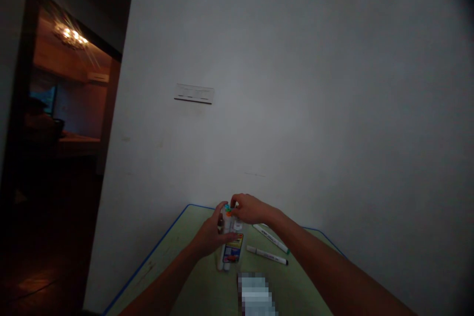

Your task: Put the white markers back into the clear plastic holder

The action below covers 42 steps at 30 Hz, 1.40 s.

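Note:
A clear case of markers (pixel 233 248) with a dark and yellow label stands on the green table. My left hand (pixel 210 235) is closed around its left side, thumb across the front and fingers behind. White marker barrels show through the case, with teal, green and orange marker ends at its top. My right hand (pixel 249 209) is at the top of the case, fingers curled in a pinch by those coloured ends. What lies between its fingertips is too small and dark to make out. To the right, a white marker with a green end (pixel 273 240) and a white marker with a black end (pixel 267 255) lie on the table.
The green table (pixel 200 215) has a blue edge and stands against a pale wall. A blurred-out flat object (pixel 256 294) lies near the front. A clear plastic plate (pixel 194 94) is fixed to the wall. At the left a doorway opens to a lit room.

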Available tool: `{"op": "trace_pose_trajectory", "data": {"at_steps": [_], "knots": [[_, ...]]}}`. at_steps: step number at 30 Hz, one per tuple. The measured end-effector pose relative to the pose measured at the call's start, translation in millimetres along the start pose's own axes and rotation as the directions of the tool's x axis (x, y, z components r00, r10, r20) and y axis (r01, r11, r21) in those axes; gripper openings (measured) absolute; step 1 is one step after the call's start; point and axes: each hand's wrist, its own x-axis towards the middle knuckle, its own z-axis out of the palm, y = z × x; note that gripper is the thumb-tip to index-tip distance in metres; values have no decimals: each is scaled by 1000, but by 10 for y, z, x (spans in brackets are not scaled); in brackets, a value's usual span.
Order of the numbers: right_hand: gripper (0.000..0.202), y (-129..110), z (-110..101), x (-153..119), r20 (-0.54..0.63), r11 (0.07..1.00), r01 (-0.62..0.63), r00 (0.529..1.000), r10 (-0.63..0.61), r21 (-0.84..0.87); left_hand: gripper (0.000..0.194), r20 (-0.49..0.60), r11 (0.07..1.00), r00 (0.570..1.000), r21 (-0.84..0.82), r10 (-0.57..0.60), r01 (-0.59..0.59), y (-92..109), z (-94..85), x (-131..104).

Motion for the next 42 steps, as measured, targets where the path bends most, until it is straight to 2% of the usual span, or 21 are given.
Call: {"op": "trace_pose_trajectory", "data": {"at_steps": [7, 15, 23, 29, 39, 42], "knots": [[26, 1, 13, 19, -23, 1000, 24, 999, -25, -12, 85, -2, 1000, 1000, 29, -5, 5, 14, -2, 2], [28, -14, -18, -1, 20, 999, 36, 999, -37, 15, 88, -22, 996, 999, 82, -22, 24, 29, -10, 4], [28, 26, -4, 49, 21, 1000, 10, 1000, -10, 8, 87, -36, 998, 999, 65, -7, 9, -1, -6, -11], [30, 14, 6, 31, 7, 999, 52, 999, -52, 10, 86, -16, 999, 1000, 53, -6, 7, 34, -11, -11], [27, -49, 70, 63, -141, 992, -84, 988, 70, -94, 86, -11, 999, 1000, 50, 4, -3, 24, -3, -6], [26, -50, 70, 67, -145, 992, -91, 986, 79, -82, 86, -14, 999, 1000, 50, 11, -11, 24, -7, -8]]}}
